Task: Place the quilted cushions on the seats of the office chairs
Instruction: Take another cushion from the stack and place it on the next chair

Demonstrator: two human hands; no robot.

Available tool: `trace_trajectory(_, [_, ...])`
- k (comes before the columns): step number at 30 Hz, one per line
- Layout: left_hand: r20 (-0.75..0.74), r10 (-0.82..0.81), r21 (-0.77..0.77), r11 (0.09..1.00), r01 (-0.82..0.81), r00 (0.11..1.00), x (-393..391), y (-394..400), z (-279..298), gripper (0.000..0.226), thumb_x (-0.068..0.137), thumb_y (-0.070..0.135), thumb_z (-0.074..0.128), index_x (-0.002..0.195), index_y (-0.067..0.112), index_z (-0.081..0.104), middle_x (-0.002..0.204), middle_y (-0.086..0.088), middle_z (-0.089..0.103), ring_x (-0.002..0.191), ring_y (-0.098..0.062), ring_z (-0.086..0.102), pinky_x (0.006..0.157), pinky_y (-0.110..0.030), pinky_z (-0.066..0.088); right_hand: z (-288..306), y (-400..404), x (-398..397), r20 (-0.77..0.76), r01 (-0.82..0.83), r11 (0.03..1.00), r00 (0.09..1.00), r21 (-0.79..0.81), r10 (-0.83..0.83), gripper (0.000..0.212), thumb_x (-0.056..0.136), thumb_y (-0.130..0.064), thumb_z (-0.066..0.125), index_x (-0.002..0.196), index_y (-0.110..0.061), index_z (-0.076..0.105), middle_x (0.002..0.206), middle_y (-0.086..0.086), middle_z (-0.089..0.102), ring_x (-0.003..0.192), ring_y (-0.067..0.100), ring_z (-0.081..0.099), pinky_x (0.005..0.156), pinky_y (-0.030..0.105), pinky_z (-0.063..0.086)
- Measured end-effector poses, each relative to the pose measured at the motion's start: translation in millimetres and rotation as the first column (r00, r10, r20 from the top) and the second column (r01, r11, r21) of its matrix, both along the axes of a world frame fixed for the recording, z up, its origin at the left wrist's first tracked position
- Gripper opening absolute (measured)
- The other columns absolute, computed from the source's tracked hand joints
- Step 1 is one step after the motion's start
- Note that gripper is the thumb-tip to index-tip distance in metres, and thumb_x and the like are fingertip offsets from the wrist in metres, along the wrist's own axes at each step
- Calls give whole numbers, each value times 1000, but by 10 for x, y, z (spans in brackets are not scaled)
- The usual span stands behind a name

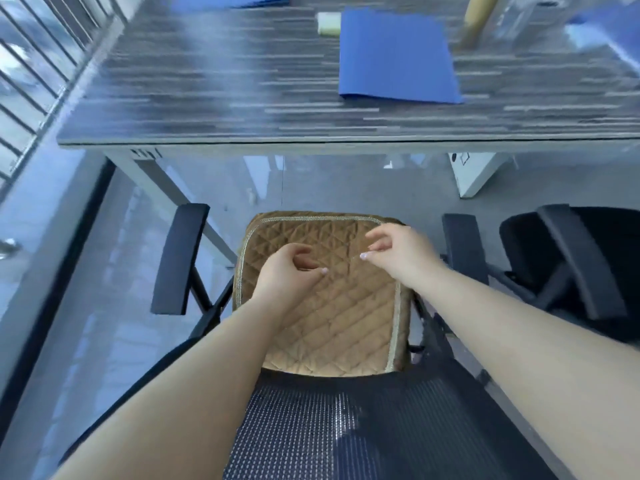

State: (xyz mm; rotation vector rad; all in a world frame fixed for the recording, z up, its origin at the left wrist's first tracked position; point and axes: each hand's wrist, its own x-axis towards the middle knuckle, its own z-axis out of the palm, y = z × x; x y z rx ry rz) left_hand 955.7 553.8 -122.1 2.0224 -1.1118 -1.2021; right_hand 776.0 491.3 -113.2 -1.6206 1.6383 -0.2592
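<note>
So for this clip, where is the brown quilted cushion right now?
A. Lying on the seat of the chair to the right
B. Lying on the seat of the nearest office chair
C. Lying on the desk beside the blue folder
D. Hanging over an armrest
B: the quilted cushion lies flat on the seat of the nearest chair, between its armrests, with both hands just above it.
</note>
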Motion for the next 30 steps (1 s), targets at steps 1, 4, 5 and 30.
trace_trajectory(1, [-4,-14,-22,1000,14,1000,-53,84,190,44,79,23,74,120,19,59,97,7,71,77,-5,64,73,-27,53,175,111,-62,31,33,999,999,-24,-33,35,80,-28,73,113,-23,64,96,-8,66,98,13,62,69,23,41])
trace_trajectory(4, [-21,-32,-58,998,31,999,-237,324,674,41,80,24,75,118,18,61,96,5,68,62,-4,55,51,-19,41,634,468,-251,103,68,996,993,-48,-63,36,80,-31,73,114,-21,64,102,-5,69,98,14,62,75,25,43])
trace_trajectory(5, [-13,-43,-66,997,42,999,-313,405,820,41,80,24,75,118,18,61,97,5,67,63,-4,55,48,-17,40,777,595,-326,119,84,995,990,-57,-76,37,80,-32,74,114,-21,64,103,-4,70,100,15,63,80,27,46])
trace_trajectory(30, [-149,-357,-143,931,337,922,-4679,1212,1952,41,82,27,73,120,19,61,100,5,67,90,-10,62,78,-24,53,1980,2153,-4881,185,429,897,895,-105,-406,41,83,-35,69,121,-20,61,111,-5,68,102,12,57,80,24,40])
